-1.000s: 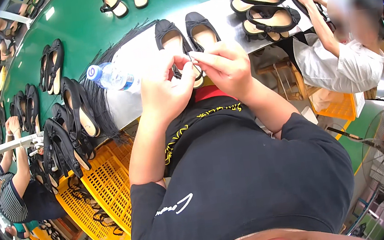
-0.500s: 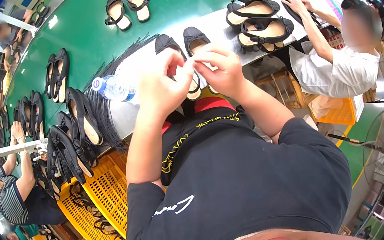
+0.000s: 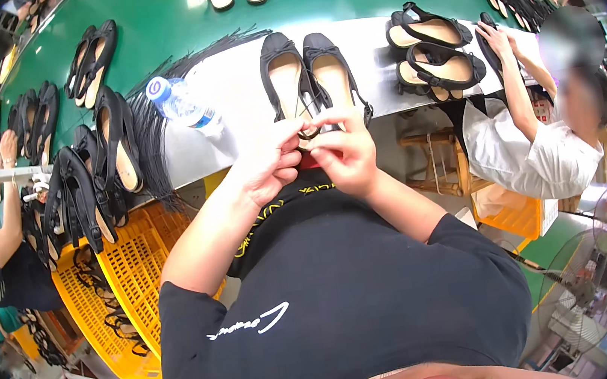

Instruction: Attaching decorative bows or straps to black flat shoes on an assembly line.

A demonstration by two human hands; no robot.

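A pair of black flat shoes with small bows and beige insoles lies in front of me: the left shoe [image 3: 284,74] and the right shoe [image 3: 331,72], toes pointing away. My left hand [image 3: 270,165] is closed, its thumb and forefinger pinching at the heel end of the pair. Beside it my right hand [image 3: 345,155] also pinches, fingertips meeting those of the left. Thin dark strap lines run close to the fingertips, but what they grip is too small to make out.
Left of the shoes stands a water bottle [image 3: 183,107] beside a bundle of black cords [image 3: 151,136]. More black shoes [image 3: 116,148] crowd the left edge, above yellow baskets [image 3: 136,278]. Strapped shoes [image 3: 441,66] lie to the right, near a co-worker in white [image 3: 521,140].
Both my hands have come down toward my body, uncovering more of the two shoes. The fingertips stay close together. The whole view has shifted slightly.
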